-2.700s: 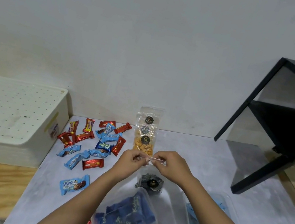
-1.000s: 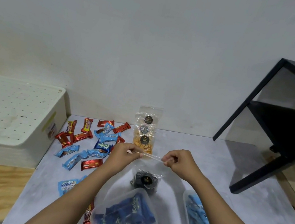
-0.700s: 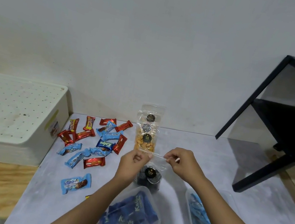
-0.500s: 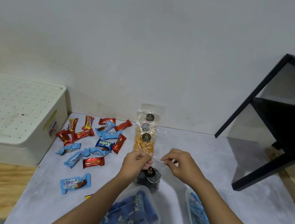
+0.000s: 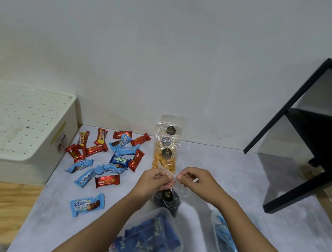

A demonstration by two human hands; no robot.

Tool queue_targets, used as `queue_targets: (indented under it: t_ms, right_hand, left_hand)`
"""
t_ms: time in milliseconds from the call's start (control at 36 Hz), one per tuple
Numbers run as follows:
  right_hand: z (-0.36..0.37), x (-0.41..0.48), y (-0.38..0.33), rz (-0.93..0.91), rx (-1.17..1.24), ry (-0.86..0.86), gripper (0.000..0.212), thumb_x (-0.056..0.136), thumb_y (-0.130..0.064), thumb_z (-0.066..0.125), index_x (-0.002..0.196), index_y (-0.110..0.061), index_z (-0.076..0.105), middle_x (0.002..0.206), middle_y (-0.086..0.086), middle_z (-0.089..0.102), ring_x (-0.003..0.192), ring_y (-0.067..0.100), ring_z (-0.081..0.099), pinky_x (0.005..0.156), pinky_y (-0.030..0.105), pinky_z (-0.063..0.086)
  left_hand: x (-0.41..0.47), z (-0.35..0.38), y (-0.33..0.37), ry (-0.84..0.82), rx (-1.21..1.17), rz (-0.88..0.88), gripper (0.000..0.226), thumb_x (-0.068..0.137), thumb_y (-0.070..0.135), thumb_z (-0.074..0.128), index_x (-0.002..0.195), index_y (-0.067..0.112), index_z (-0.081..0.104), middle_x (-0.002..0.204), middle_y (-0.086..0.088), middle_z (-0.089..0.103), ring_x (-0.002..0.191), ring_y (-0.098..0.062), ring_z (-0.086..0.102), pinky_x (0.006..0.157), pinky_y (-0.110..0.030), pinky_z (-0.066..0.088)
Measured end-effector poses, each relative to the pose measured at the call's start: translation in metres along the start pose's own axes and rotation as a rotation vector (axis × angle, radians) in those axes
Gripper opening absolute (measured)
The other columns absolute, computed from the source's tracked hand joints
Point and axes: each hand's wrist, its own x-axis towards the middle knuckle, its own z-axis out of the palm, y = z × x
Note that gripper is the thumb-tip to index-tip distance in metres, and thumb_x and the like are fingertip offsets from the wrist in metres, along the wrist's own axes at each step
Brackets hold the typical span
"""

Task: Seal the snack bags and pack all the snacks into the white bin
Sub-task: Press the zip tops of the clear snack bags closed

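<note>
My left hand and my right hand both pinch the top edge of a clear snack bag holding dark round cookies; their fingertips nearly touch at the bag's middle. Behind it several clear bags of orange snacks stand upright near the wall. Red and blue wrapped candy bars lie scattered to the left, and one blue wrapper lies apart nearer me. The white bin with a perforated lid on top sits at the far left.
A clear tub of dark blue packets stands under my left forearm. Another clear tub with light blue packets is partly hidden by my right forearm. A black metal shelf frame stands at the right. The grey tabletop ends at wooden boards on the left.
My hands, spread along the bag's top a second ago, have come together at its middle. The bag of dark cookies stays between them on the table.
</note>
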Motion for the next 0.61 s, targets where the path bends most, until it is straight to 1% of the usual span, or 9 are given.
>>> queue_targets:
  t_ms: [83, 139, 194, 250, 278, 333, 417, 528, 611]
  right_hand:
    - [0.003, 0.002, -0.001, 0.027, 0.024, -0.016, 0.009, 0.085, -0.026, 0.066, 0.081, -0.018, 0.068, 0.067, -0.014, 0.058, 0.063, 0.002, 0.048, 0.062, 0.012, 0.04]
    - [0.004, 0.003, -0.002, 0.043, 0.031, -0.04, 0.008, 0.086, -0.02, 0.064, 0.08, -0.018, 0.069, 0.063, -0.015, 0.058, 0.063, 0.001, 0.05, 0.064, 0.013, 0.041]
    - [0.004, 0.004, -0.004, 0.063, 0.045, -0.067, 0.012, 0.087, -0.013, 0.061, 0.079, -0.015, 0.069, 0.066, -0.011, 0.06, 0.062, -0.001, 0.053, 0.065, 0.013, 0.043]
    - [0.004, 0.005, -0.007, 0.081, 0.049, -0.088, 0.015, 0.088, -0.008, 0.058, 0.078, -0.014, 0.068, 0.068, -0.003, 0.061, 0.058, -0.003, 0.053, 0.061, 0.009, 0.043]
    - [0.005, 0.005, -0.007, 0.091, 0.055, -0.091, 0.017, 0.088, -0.007, 0.057, 0.076, -0.015, 0.066, 0.068, 0.0, 0.06, 0.058, -0.001, 0.052, 0.059, 0.01, 0.042]
    - [0.009, 0.006, -0.006, 0.115, 0.092, -0.064, 0.021, 0.09, -0.007, 0.056, 0.073, -0.018, 0.063, 0.069, 0.002, 0.058, 0.06, 0.006, 0.05, 0.057, 0.013, 0.042]
    - [0.017, 0.008, -0.004, 0.144, 0.19, 0.039, 0.024, 0.09, -0.006, 0.055, 0.072, -0.019, 0.063, 0.063, 0.0, 0.055, 0.058, 0.009, 0.046, 0.055, 0.017, 0.038]
    - [0.018, 0.006, -0.006, 0.147, 0.206, 0.021, 0.021, 0.089, -0.005, 0.056, 0.073, -0.017, 0.063, 0.061, -0.002, 0.056, 0.05, -0.002, 0.05, 0.051, 0.01, 0.041]
    - [0.02, 0.007, -0.004, 0.14, 0.195, 0.08, 0.021, 0.089, -0.005, 0.056, 0.073, -0.016, 0.064, 0.063, -0.002, 0.059, 0.051, -0.003, 0.051, 0.056, 0.008, 0.041]
  left_hand:
    - [-0.004, -0.001, 0.001, -0.048, 0.019, 0.021, 0.009, 0.089, 0.002, 0.056, 0.09, 0.001, 0.064, 0.086, -0.011, 0.069, 0.072, -0.008, 0.067, 0.067, -0.014, 0.054]
    - [-0.007, -0.003, 0.002, -0.081, 0.035, 0.029, 0.008, 0.088, 0.0, 0.055, 0.09, -0.001, 0.063, 0.083, -0.011, 0.067, 0.069, -0.007, 0.067, 0.067, -0.014, 0.054]
    - [-0.01, -0.005, 0.001, -0.107, 0.065, 0.03, 0.008, 0.088, -0.002, 0.055, 0.09, -0.001, 0.063, 0.082, -0.01, 0.067, 0.07, -0.006, 0.067, 0.067, -0.014, 0.054]
    - [-0.012, -0.008, 0.001, -0.121, 0.084, 0.036, 0.009, 0.088, -0.002, 0.055, 0.091, 0.0, 0.063, 0.082, -0.009, 0.067, 0.071, -0.006, 0.067, 0.067, -0.013, 0.054]
    - [-0.013, -0.009, 0.001, -0.123, 0.089, 0.039, 0.009, 0.088, -0.002, 0.055, 0.091, 0.0, 0.063, 0.082, -0.009, 0.067, 0.071, -0.006, 0.067, 0.067, -0.013, 0.054]
    - [-0.013, -0.01, 0.002, -0.117, 0.093, 0.052, 0.009, 0.089, 0.0, 0.055, 0.093, -0.001, 0.063, 0.082, -0.009, 0.068, 0.072, -0.006, 0.067, 0.067, -0.013, 0.053]
    - [-0.011, -0.009, 0.006, -0.093, 0.093, 0.079, 0.01, 0.089, 0.002, 0.054, 0.094, -0.003, 0.062, 0.084, -0.011, 0.067, 0.071, -0.005, 0.066, 0.068, -0.013, 0.054]
    - [-0.011, -0.012, 0.009, -0.107, 0.175, 0.102, 0.01, 0.09, 0.001, 0.054, 0.094, 0.0, 0.062, 0.086, -0.011, 0.066, 0.074, -0.006, 0.066, 0.07, -0.013, 0.054]
    - [-0.009, -0.013, 0.01, -0.1, 0.201, 0.109, 0.009, 0.089, -0.001, 0.053, 0.091, 0.002, 0.062, 0.084, -0.01, 0.065, 0.07, -0.003, 0.066, 0.067, -0.012, 0.053]
